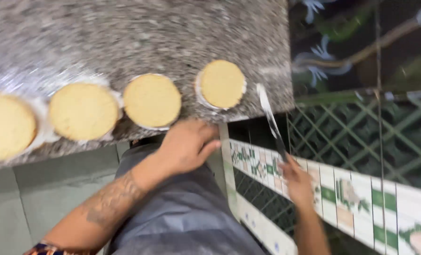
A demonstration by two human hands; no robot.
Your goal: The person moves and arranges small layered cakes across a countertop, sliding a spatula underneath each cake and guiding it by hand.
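**Four round cakes on granite counter, spatula in right hand**

Four round yellow sponge cakes sit in a row along the near edge of the speckled grey granite counter, each on a white base. Far-left cake is cut off by the frame edge. Next the second cake, then the third cake, then the fourth cake near the counter's right corner. Tops flat, pale yellow, bare; none touch each other.

Left hand is just below the counter edge, under the third and fourth cakes, fingers loosely curled, holding nothing visible; tattooed forearm. Right hand is closed around the dark handle of a long spatula, whose white-smeared blade points up toward the counter's right corner, just beside the fourth cake, contact unclear.

Grey apron below. Patterned tiled ledge at right, green lattice behind it. Heavy motion blur; fine detail unreadable.
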